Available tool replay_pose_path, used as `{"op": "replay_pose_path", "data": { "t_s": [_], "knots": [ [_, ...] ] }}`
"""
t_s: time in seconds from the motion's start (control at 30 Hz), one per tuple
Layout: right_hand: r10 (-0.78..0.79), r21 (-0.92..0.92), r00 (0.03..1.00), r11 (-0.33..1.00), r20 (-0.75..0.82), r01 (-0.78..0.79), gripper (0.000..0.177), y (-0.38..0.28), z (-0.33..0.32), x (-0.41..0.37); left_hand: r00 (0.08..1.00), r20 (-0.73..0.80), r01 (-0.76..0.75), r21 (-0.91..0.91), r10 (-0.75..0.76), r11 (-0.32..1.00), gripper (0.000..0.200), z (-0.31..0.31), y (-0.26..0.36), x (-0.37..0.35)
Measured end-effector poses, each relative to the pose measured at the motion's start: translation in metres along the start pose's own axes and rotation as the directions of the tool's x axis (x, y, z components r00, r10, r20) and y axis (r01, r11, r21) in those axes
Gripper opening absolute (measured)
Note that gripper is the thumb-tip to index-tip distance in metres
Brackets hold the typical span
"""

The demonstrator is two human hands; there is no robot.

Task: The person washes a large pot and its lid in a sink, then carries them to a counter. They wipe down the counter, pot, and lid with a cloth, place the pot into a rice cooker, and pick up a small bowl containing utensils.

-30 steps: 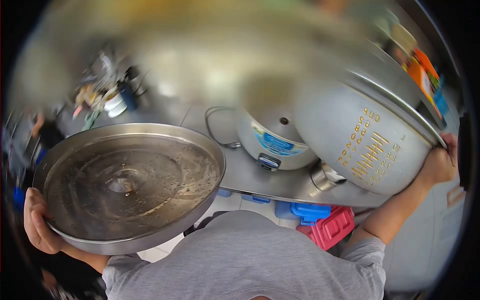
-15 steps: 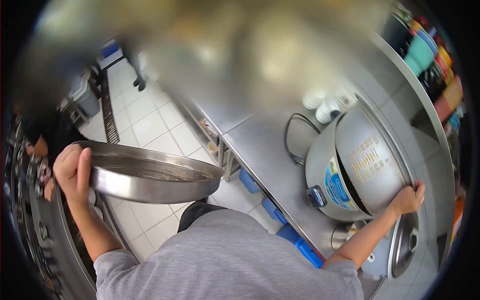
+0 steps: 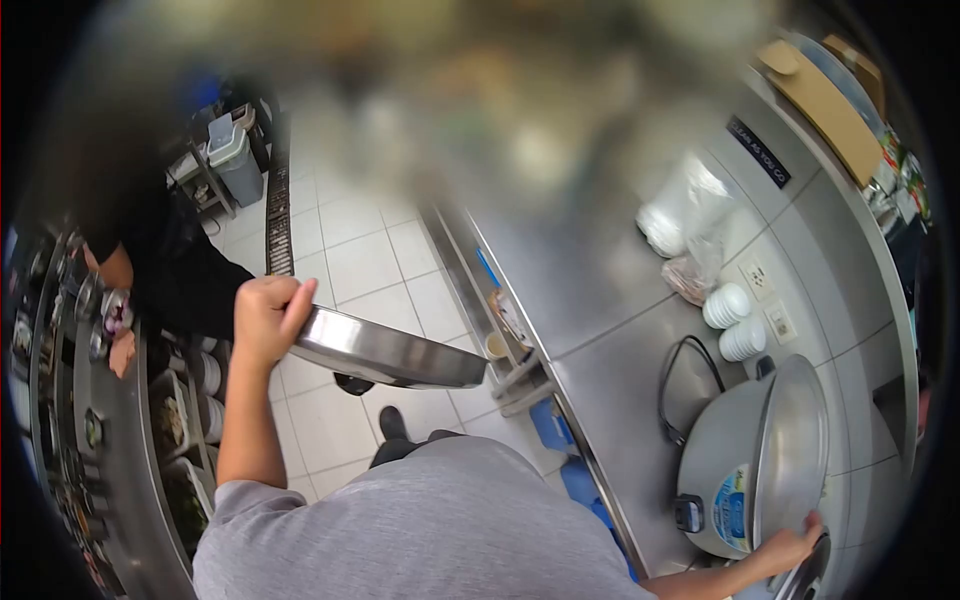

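Observation:
My left hand (image 3: 265, 322) grips the rim of a round, shallow metal pan (image 3: 395, 350), held tilted over the floor with its side facing me. At the lower right, my right hand (image 3: 783, 552) is closed at the lower edge of the metal lid (image 3: 793, 450) of a large grey rice cooker (image 3: 715, 480). The cooker stands on the steel counter with a blue label on its side. No gap shows between lid and body. Part of another round metal lid (image 3: 808, 575) lies just beyond my right hand.
On the steel counter (image 3: 630, 370) are a black power cord (image 3: 665, 385), stacked white cups (image 3: 735, 325) and a plastic bag (image 3: 690, 220). A person in dark clothing (image 3: 185, 270) stands at the left food counter. Blue bins (image 3: 552, 425) sit under the steel counter. The top is blurred.
The cooker lid has come down, closing the dark gap. My left hand and the pan have shifted right, the pan now tilted away. The view has turned, bringing the person nearer.

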State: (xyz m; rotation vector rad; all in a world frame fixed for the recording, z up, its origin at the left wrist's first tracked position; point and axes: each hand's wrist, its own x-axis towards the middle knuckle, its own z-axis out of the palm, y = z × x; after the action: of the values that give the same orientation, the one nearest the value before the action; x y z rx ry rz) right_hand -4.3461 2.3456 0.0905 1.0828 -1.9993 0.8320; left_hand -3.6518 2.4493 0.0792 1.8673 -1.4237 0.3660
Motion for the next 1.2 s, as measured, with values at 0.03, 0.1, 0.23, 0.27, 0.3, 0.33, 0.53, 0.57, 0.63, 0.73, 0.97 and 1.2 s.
{"op": "replay_pose_path", "data": {
  "t_s": [0.03,0.1,0.23,0.27,0.3,0.33,0.53,0.57,0.63,0.73,0.97,1.2],
  "knots": [
    [-0.005,0.122,0.997,0.992,-0.082,0.015,0.032,-0.062,-0.02,-0.001,1.0,0.009,-0.018,-0.01,0.018,1.0,0.035,0.004,-0.017,0.014],
    [-0.024,0.685,1.0,0.728,0.005,0.014,0.028,-0.16,-0.006,-0.019,0.992,0.005,-0.129,-0.045,0.129,0.991,0.034,0.01,-0.05,0.041],
    [-0.497,0.501,0.309,0.316,0.811,-0.806,0.053,-0.404,0.039,-0.146,0.918,-0.098,-0.39,-0.059,0.384,0.919,0.03,0.001,-0.102,0.099],
    [-0.53,0.216,-0.07,0.458,0.845,-0.862,0.07,-0.455,0.044,-0.187,0.898,-0.098,-0.435,-0.054,0.429,0.899,0.028,-0.002,-0.118,0.111],
    [-0.561,-0.097,-0.385,0.473,0.733,-0.876,0.082,-0.495,0.044,-0.227,0.861,-0.16,-0.499,-0.089,0.482,0.862,0.027,0.0,-0.131,0.124],
    [-0.571,-0.324,-0.588,0.501,0.573,-0.802,0.078,-0.532,0.046,-0.263,0.833,-0.164,-0.547,-0.105,0.528,0.83,0.027,-0.001,-0.143,0.136],
    [-0.662,-0.11,-0.404,0.44,0.631,-0.891,0.092,-0.694,0.083,-0.355,0.915,-0.321,-0.305,-0.163,0.242,0.938,0.014,0.054,-0.264,0.16],
    [-0.66,-0.112,-0.41,0.445,0.629,-0.888,0.092,-0.72,0.085,-0.359,0.896,-0.437,-0.043,-0.269,-0.082,0.962,0.021,0.071,-0.284,0.163],
    [-0.673,0.017,-0.337,0.461,0.658,-0.887,0.092,-0.777,0.097,-0.369,0.606,-0.162,0.387,-0.796,-0.779,0.466,0.066,0.105,-0.32,0.169],
    [-0.773,0.324,-0.294,0.533,0.562,-0.781,0.083,-0.862,0.16,-0.4,0.321,0.575,0.555,-0.758,-0.753,-0.343,0.032,0.141,-0.418,0.15],
    [-0.686,0.754,0.347,0.648,0.64,-0.111,0.085,-1.153,0.396,-0.332,0.018,0.543,0.409,-0.77,-0.84,-0.489,0.004,0.207,-0.517,0.142],
    [-0.703,0.654,0.312,0.71,0.639,0.261,0.073,-1.323,0.472,-0.397,-0.306,0.225,0.453,-0.82,-0.925,-0.35,0.004,0.194,-0.49,0.204]
  ]
}}
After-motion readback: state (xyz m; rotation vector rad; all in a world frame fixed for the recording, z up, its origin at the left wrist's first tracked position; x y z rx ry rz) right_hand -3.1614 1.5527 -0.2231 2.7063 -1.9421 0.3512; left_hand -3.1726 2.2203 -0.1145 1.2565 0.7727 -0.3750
